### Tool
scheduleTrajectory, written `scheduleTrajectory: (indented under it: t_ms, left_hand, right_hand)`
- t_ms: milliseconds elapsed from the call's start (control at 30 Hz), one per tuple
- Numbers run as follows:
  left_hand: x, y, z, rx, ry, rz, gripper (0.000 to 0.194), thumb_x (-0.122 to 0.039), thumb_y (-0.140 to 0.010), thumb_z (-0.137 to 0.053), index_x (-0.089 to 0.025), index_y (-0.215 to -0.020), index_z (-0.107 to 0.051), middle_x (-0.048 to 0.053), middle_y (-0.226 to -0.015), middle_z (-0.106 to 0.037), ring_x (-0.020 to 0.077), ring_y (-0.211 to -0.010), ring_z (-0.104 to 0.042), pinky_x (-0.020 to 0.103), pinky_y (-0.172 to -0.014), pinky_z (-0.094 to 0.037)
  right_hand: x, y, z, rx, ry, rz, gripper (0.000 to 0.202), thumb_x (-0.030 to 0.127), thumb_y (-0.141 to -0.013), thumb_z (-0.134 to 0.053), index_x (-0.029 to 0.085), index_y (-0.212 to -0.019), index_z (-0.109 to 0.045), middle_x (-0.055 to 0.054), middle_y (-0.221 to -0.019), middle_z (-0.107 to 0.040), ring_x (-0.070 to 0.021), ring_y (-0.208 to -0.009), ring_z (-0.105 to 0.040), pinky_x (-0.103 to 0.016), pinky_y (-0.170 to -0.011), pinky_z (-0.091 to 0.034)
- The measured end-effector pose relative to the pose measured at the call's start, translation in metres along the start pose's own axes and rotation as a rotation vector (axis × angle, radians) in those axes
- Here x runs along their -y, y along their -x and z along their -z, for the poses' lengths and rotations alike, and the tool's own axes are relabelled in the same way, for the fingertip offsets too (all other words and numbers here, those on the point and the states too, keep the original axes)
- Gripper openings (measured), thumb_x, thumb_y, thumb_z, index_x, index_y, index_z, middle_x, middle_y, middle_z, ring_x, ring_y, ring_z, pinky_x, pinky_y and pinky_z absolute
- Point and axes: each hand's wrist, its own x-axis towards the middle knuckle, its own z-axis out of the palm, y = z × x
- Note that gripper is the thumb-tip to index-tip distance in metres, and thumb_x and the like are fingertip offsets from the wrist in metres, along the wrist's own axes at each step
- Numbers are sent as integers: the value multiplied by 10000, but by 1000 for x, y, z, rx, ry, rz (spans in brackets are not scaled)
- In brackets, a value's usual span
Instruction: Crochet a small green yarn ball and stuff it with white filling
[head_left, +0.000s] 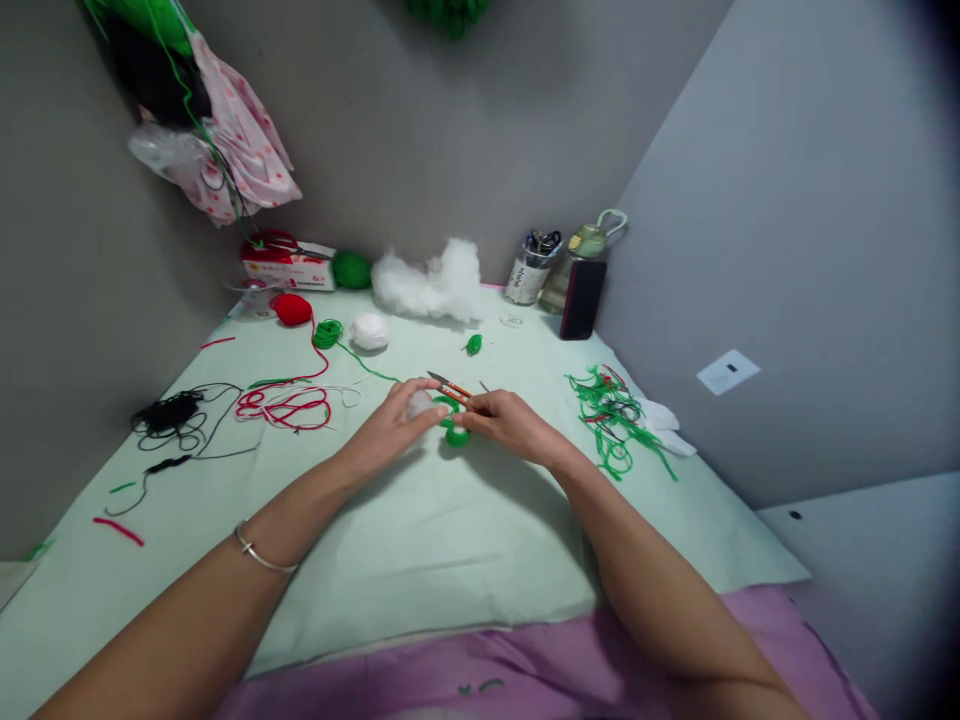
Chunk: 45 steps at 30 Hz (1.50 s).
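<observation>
Near the middle of the table, my left hand [390,425] has its fingers closed round a small green knitted piece [457,436] with white stuffing [421,403] beside it. My right hand [501,418] touches the same piece from the right, its fingers pinched on an orange-handled pointed tool [454,390] whose dark tip points left. A green strand [367,368] runs from a loose green yarn coil [328,334] toward my left hand. Behind my hands lies a small green knitted bit [474,345].
White fluff [431,283], a white ball [370,331], red yarn [293,309] and a green ball [351,269] lie toward the back wall. Black yarn [169,412] is left; green scraps [611,415] are right. A phone [583,300] leans by a bottle and a pen cup [527,278].
</observation>
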Motion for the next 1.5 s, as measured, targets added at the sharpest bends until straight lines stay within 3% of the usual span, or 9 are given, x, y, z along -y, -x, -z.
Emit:
scheduleTrajectory:
  t_ms: [167, 333, 433, 533, 633, 833, 1033, 1133, 1500]
  left_hand:
    - [-10, -1, 2, -6, 124, 58, 333, -293, -828, -655, -232, -1122, -798, 85, -1278, -742, 267, -1158, -649, 347, -921, -500]
    - [-13, 0, -3, -66, 197, 12, 453, -365, -752, -771, -202, -1172, -726, 43, -957, -771, 217, -895, -685, 329, -844, -521]
    - [-6, -1, -4, -106, 182, -19, 332, -374, -730, -802, -219, -1005, -698, -2, -840, -708, 179, -770, -641, 302, -770, -506]
    - [2, -2, -4, -125, 138, -41, 273, -349, -693, -844, -206, -846, -669, 16, -964, -700, 185, -860, -638, 283, -788, -494]
    - [3, -3, -3, -95, 138, -34, 293, -356, -701, -823, -208, -875, -640, 46, -1158, -703, 201, -975, -650, 280, -810, -497]
    - [-1, -4, -2, 59, 150, 46, 405, -370, -727, -767, -176, -1071, -676, 22, -832, -707, 180, -732, -635, 283, -677, -479]
    - [5, -5, -7, -81, 88, 8, 264, -265, -664, -751, -195, -890, -634, -40, -755, -632, 142, -671, -544, 257, -634, -414]
    - [6, -4, -12, -130, 89, -8, 243, -260, -662, -758, -213, -819, -578, -73, -679, -545, 126, -632, -471, 242, -596, -378]
    - [-11, 1, -10, 75, 300, 91, 358, -547, -840, -683, -195, -856, -624, 43, -870, -667, 173, -766, -609, 287, -669, -507]
  right_hand:
    - [-1, -5, -11, -71, -179, 11, 442, 574, -869, -620, 208, -639, -527, 41, -554, -510, -95, -519, -405, -263, -537, -301]
    - [2, -7, -19, -145, -287, 28, 386, 557, -849, -639, 203, -715, -562, 20, -602, -570, -109, -523, -487, -259, -530, -368]
    - [4, -7, -25, -225, -287, 57, 325, 493, -875, -612, 197, -743, -585, 26, -600, -558, -106, -525, -456, -262, -533, -348]
    - [7, -5, -31, -260, -257, 112, 262, 433, -884, -607, 193, -779, -617, 25, -624, -564, -116, -576, -461, -270, -580, -355]
    - [11, -1, -35, -253, -224, 170, 209, 385, -893, -596, 198, -805, -620, 23, -665, -577, -123, -619, -471, -277, -626, -363]
    - [12, 2, -27, -190, -155, 255, 180, 349, -931, -555, 200, -839, -598, 24, -707, -576, -127, -658, -474, -281, -658, -360]
    - [16, 6, -18, -6, 31, 228, 230, 330, -933, -550, 204, -741, -549, 43, -664, -491, -121, -642, -415, -282, -647, -309]
    - [20, 6, -25, -63, -29, 215, 245, 342, -909, -565, 209, -706, -531, 54, -626, -444, -118, -616, -375, -283, -626, -285]
    - [9, -5, -32, -213, -180, 118, 247, 322, -774, -589, 217, -595, -454, 70, -562, -361, -94, -563, -294, -279, -561, -210]
